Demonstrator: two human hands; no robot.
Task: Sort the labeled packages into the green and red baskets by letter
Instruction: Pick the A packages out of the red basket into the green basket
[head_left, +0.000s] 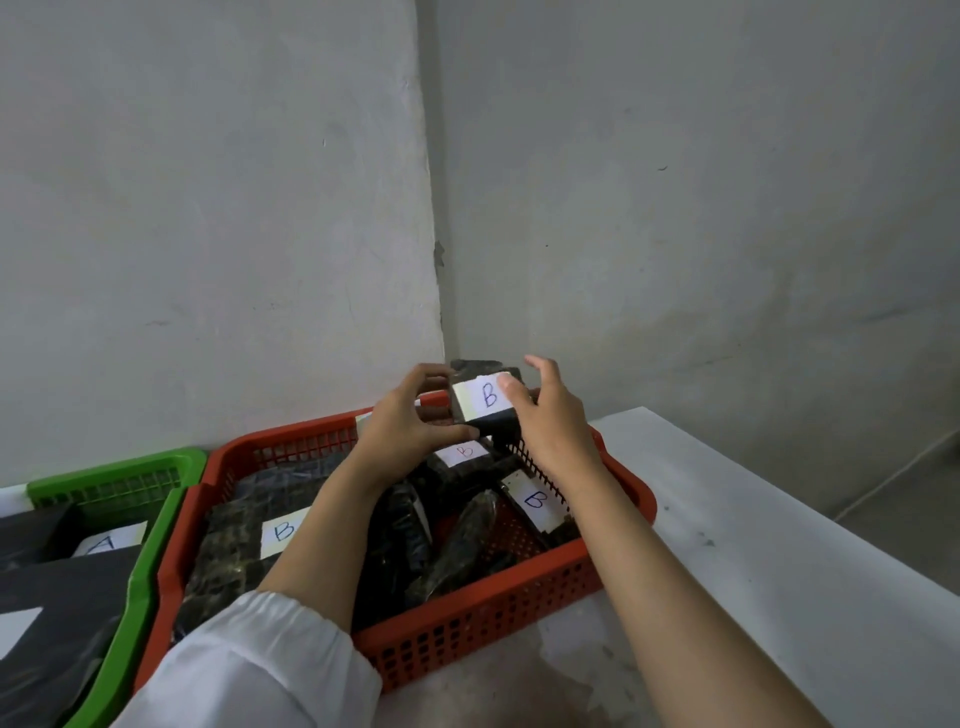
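Pinched B-labelled package (487, 410) with left hand (402, 421) directly above red basket's (493, 618) far corner; right hand (550, 415) spread beside, thumb touching it.

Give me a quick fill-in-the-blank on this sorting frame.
1. The package the left hand grips, the right hand touching it, is labelled ____.
2. The basket below it is coloured ____.
3. The label in the green basket reads ____.
Missing words: B; red; A.
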